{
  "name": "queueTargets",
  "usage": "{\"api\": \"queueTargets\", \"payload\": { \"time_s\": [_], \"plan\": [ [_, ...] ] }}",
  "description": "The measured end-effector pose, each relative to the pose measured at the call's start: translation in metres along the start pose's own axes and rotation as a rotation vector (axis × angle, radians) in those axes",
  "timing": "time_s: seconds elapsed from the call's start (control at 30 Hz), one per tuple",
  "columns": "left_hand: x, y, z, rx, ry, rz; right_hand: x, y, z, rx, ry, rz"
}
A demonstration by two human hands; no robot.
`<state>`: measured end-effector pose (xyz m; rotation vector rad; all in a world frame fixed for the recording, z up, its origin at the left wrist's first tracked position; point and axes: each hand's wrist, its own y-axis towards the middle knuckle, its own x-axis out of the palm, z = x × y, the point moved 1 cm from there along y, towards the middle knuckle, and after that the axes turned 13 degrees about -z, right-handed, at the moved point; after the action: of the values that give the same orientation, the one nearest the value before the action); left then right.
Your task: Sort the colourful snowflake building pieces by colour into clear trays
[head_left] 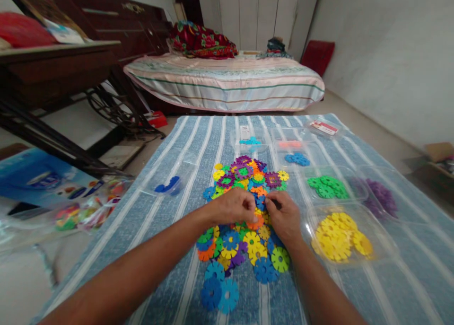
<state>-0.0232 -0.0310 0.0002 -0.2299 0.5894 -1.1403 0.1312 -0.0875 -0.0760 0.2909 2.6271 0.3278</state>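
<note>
A heap of interlocking plastic snowflake discs (pixel 252 242) in many colours lies in front of me. Over its left side is my left hand (pixel 236 206), fingers curled in, the tips at an orange snowflake disc (pixel 256 222). On the right side of the heap my right hand (pixel 286 217) is closed, thumb and finger pinched beside a blue disc (pixel 260 202). Whatever sits in that pinch is too small to make out. Purple square-holed pieces (pixel 272 179) rest at the far end of the pile. Three blue discs (pixel 212 293) lie nearest me.
Clear plastic boxes stand right of the heap, with yellow discs (pixel 335 237), green discs (pixel 327 188), purple discs (pixel 381 197) and blue discs (pixel 297 159). Another box holds dark blue pieces (pixel 168 186) at left. A striped cloth (pixel 159 249) covers the table; a bed (pixel 227 81) stands beyond.
</note>
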Motion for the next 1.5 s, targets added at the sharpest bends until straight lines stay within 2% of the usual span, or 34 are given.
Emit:
{"api": "queueTargets", "payload": {
  "time_s": [0.07, 0.13, 0.3, 0.37, 0.43, 0.5, 0.6, 0.7, 0.8, 0.87, 1.0, 1.1, 1.27, 1.5],
  "plan": [
    [-0.018, 0.018, 0.007, 0.006, -0.102, 0.124, 0.001, 0.0, 0.0, 0.003, 0.004, -0.009],
    [-0.038, 0.042, 0.024, 0.017, -0.19, 0.254, 0.001, 0.0, 0.0, -0.001, 0.017, -0.013],
    [-0.079, 0.102, 0.087, 0.179, -0.508, 0.511, 0.001, 0.0, 0.0, -0.017, 0.05, -0.001],
    [-0.086, 0.114, 0.101, 0.135, -0.486, 0.593, 0.001, 0.0, 0.0, -0.016, 0.05, -0.003],
    [-0.086, 0.115, 0.103, 0.097, -0.366, 0.618, 0.0, 0.0, 0.0, -0.01, 0.045, -0.004],
    [-0.079, 0.106, 0.094, 0.096, -0.205, 0.584, 0.0, 0.0, 0.001, -0.005, 0.041, -0.006],
    [-0.061, 0.076, 0.068, 0.101, -0.001, 0.46, 0.0, 0.0, 0.002, 0.001, 0.035, -0.005],
    [-0.036, 0.036, 0.045, 0.092, 0.29, 0.197, 0.0, 0.0, 0.002, 0.009, 0.025, -0.011],
    [-0.008, -0.003, 0.03, -0.004, 0.613, 0.039, -0.001, -0.001, 0.002, 0.011, 0.008, -0.012],
    [0.011, -0.023, 0.024, -0.065, 0.759, -0.017, -0.002, -0.001, 0.001, 0.007, -0.001, -0.008],
    [0.042, -0.045, 0.014, -0.135, 0.906, 0.002, -0.003, -0.001, -0.001, 0.004, -0.013, -0.005],
    [0.055, -0.05, 0.003, -0.172, 0.918, 0.048, -0.003, -0.002, -0.001, 0.0, -0.015, -0.002],
    [0.059, -0.051, -0.009, -0.113, 0.883, 0.07, -0.003, -0.002, 0.0, 0.011, -0.028, -0.002],
    [0.054, -0.048, 0.002, -0.157, 0.727, 0.052, -0.003, -0.001, 0.002, -0.005, -0.036, -0.006]
  ]
}}
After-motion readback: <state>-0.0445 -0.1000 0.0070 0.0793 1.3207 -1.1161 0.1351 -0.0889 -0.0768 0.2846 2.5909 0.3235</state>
